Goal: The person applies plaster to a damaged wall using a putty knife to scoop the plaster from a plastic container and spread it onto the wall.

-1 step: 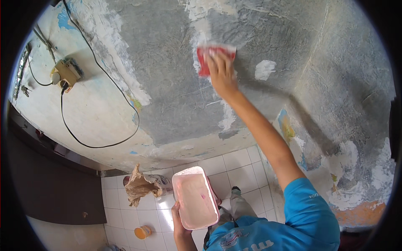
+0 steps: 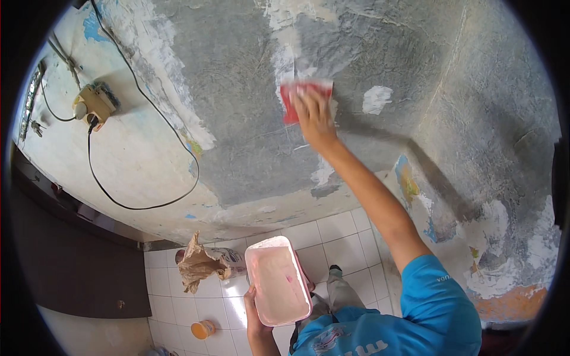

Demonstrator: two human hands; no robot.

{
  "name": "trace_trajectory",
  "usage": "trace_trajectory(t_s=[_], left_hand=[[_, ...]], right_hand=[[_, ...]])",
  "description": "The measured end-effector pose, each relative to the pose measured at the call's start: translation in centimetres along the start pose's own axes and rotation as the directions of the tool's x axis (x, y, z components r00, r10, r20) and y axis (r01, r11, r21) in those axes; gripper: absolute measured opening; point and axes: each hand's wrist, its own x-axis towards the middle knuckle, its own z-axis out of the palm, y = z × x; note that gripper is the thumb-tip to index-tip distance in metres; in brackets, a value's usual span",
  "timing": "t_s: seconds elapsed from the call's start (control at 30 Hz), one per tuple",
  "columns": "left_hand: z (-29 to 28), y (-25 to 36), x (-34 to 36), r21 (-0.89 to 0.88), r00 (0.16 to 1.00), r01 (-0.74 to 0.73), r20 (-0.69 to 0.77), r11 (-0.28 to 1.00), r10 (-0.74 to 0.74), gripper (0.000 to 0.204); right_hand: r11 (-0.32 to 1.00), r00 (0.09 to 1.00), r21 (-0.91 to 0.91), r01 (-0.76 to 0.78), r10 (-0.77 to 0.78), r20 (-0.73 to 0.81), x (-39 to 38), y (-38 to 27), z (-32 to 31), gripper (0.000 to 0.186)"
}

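Observation:
A red flat spreader (image 2: 292,104) is pressed on the grey wall (image 2: 225,107), on a vertical band of white filler (image 2: 279,35). My right hand (image 2: 314,118) grips it, fingers over its face and slightly blurred. Low in the view, my left hand (image 2: 254,308) holds a pink rectangular tub (image 2: 276,285) by its left side; a pale, creamy layer lines the inside, with a small pink spot showing.
A socket box (image 2: 98,110) with a looping black cable (image 2: 154,204) is on the wall at left. A torn paper bag (image 2: 196,267) and orange cup (image 2: 202,329) stand on the tiled floor (image 2: 335,231). A dark door (image 2: 83,261) is at lower left; the wall turns a corner at right.
My right hand and the red spreader have moved a little lower along the white band. My left hand and the tub have hardly moved.

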Motion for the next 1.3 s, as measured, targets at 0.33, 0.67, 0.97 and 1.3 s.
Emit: trace_trajectory(t_s=[0.33,0.67,0.97,1.3], left_hand=[[-0.6,0.7,-0.8,0.012,0.999,-0.022,0.031,1.000,0.022,0.060],[0.3,0.8,-0.3,-0.039,0.992,-0.085,0.087,0.996,0.088,0.057],[1.0,0.3,2.0,-0.115,0.987,-0.059,0.143,0.992,0.075,0.053],[4.6,0.8,2.3,-0.091,0.984,-0.093,0.146,0.992,0.105,0.055]], right_hand=[[0.995,0.998,0.101,-0.022,0.027,-0.050,6.2,0.9,-4.0,0.056],[0.969,0.985,0.245,0.034,-0.074,0.158,-0.7,-0.5,-2.8,0.052],[0.998,0.991,-0.051,-0.028,0.021,-0.133,15.9,5.5,-5.1,0.052],[0.999,0.979,0.007,0.047,-0.045,-0.199,21.0,6.6,-10.3,0.055]])
